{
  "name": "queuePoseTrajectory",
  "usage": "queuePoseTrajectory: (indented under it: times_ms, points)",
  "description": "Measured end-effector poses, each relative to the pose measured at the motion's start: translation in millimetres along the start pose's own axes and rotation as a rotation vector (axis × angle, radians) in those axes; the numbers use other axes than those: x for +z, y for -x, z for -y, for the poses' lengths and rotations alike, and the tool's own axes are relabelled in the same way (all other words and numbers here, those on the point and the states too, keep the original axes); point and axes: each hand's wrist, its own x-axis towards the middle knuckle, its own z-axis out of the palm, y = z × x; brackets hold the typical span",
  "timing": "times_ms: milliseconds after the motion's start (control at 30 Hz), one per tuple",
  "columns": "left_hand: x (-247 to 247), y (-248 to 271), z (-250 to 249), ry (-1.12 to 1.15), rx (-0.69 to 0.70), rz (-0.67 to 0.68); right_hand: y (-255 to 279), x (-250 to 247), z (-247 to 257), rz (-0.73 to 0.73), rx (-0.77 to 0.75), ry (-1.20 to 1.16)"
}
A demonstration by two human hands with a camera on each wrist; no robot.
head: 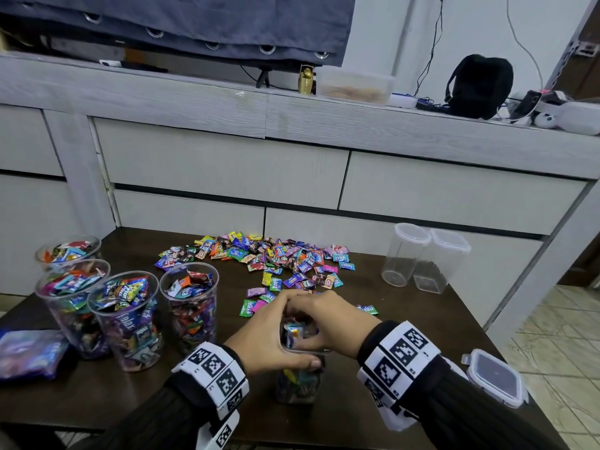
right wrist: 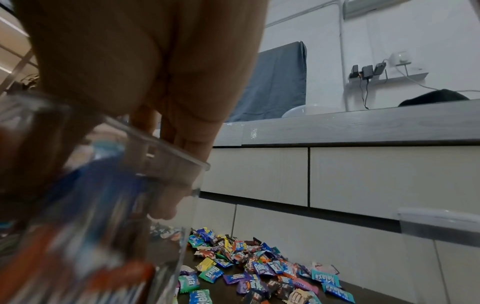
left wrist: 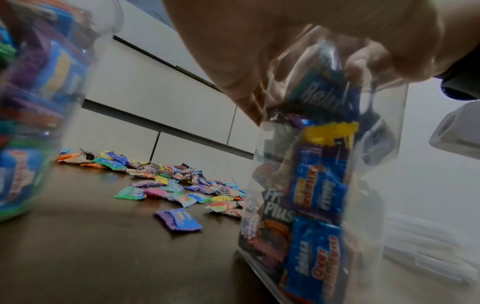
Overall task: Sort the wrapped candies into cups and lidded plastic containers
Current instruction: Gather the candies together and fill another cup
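A tall clear plastic container (head: 297, 386) (left wrist: 319, 185) (right wrist: 116, 205), packed with wrapped candies, stands at the front of the dark table (head: 357, 401). My left hand (head: 266, 336) (left wrist: 233, 51) grips its rim, thumb along the near side. My right hand (head: 334, 323) (right wrist: 155, 82) comes over the top, and its straight fingers (right wrist: 166, 209) reach down inside onto the candies. A heap of loose candies (head: 276, 258) (left wrist: 182, 185) (right wrist: 259, 267) lies just beyond. Whether the right fingers hold a candy is hidden.
Several clear cups (head: 126, 316) full of candies stand at the left, beside a blue bag (head: 29, 352). Two empty lidded containers (head: 418, 258) stand at the back right. A loose lid (head: 495, 376) lies near the right edge. Grey cabinet drawers (head: 227, 164) rise behind the table.
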Motion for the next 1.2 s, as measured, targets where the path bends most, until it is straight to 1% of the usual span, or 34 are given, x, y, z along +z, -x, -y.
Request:
queuePoseTrajectory:
  times_ms: [167,233,300,367,433,467,500,533,567,600,633,667,700,733,800,867,900,967,1067,1200]
  points:
    - [9,6,6,0.156,-0.039,-0.071,2,-3,-1,-0.012,0.038,-0.079]
    - [11,8,8,0.192,-0.042,-0.072,5,-2,-2,-0.071,0.050,-0.161]
    - [11,9,9,0.220,-0.052,-0.057,8,-2,-3,-0.159,0.073,-0.298]
    - [12,10,8,0.242,-0.047,-0.044,11,-4,-4,-0.261,0.103,-0.496]
    - [11,12,10,0.320,-0.072,-0.055,13,-8,-10,-0.414,0.153,-0.661]
    - [10,12,12,0.360,-0.093,-0.075,14,-9,-15,-0.500,0.202,-0.679]
    - [7,11,14,0.369,-0.103,-0.114,15,-11,-24,-0.568,0.269,-0.643]
    - [4,10,15,0.342,-0.114,-0.171,17,-11,-34,-0.599,0.357,-0.564]
    - [2,8,18,0.294,-0.142,-0.244,18,-10,-46,-0.581,0.464,-0.465]
    - [-1,4,24,0.223,-0.198,-0.317,20,-6,-59,-0.512,0.578,-0.369]
    - [-3,0,30,0.121,-0.268,-0.367,20,0,-71,-0.409,0.683,-0.298]
    - [-4,-6,37,-0.006,-0.342,-0.385,20,9,-83,-0.302,0.771,-0.251]
    - [-4,-11,43,-0.137,-0.423,-0.364,19,21,-94,-0.202,0.843,-0.213]
    - [-4,-17,50,-0.260,-0.506,-0.311,18,35,-104,-0.114,0.906,-0.170]
    - [-1,-31,63,-0.462,-0.678,-0.145,15,62,-124,0.024,1.014,-0.081]
    - [2,-42,78,-0.608,-0.795,0.052,10,85,-141,0.107,1.073,-0.025]
    - [4,-46,87,-0.673,-0.820,0.136,8,94,-148,0.125,1.087,-0.005]
    - [9,-50,102,-0.787,-0.822,0.235,1,110,-160,0.111,1.097,0.027]
    - [13,-52,124,-0.843,-0.794,0.261,-11,129,-172,0.062,1.083,0.044]
    - [18,-56,145,-0.865,-0.707,0.293,-24,139,-175,0.015,0.987,0.146]
